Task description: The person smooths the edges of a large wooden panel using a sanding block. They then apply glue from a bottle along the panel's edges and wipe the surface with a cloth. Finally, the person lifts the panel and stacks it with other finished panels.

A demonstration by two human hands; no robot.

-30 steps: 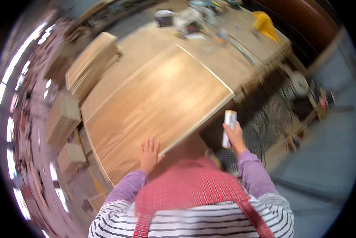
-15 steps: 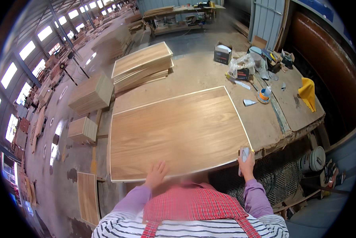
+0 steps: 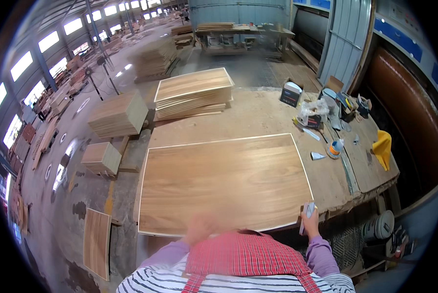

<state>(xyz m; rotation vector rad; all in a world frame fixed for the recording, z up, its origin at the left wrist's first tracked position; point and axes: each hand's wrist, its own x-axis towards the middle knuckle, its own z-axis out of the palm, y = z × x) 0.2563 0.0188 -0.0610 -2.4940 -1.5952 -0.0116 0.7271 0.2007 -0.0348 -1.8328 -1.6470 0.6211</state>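
Right hand (image 3: 312, 223): grips block (image 3: 309, 210) | left hand (image 3: 201, 227) (blurred): over panel (image 3: 224, 178)

You get daylight from blown-out windows (image 3: 48, 42), upper left | glare streaks your floor (image 3: 53, 215), left | sheen on your wooden panel (image 3: 219, 180) | your left hand (image 3: 201, 227) motion-blurred, lower centre | fisheye bends edges, corners black

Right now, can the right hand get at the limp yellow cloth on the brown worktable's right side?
Probably, with a forward-right lean: nothing seems to stand between the right hand and the yellow cloth. That hand holds a pale oblong block, though; likely that must go down first.
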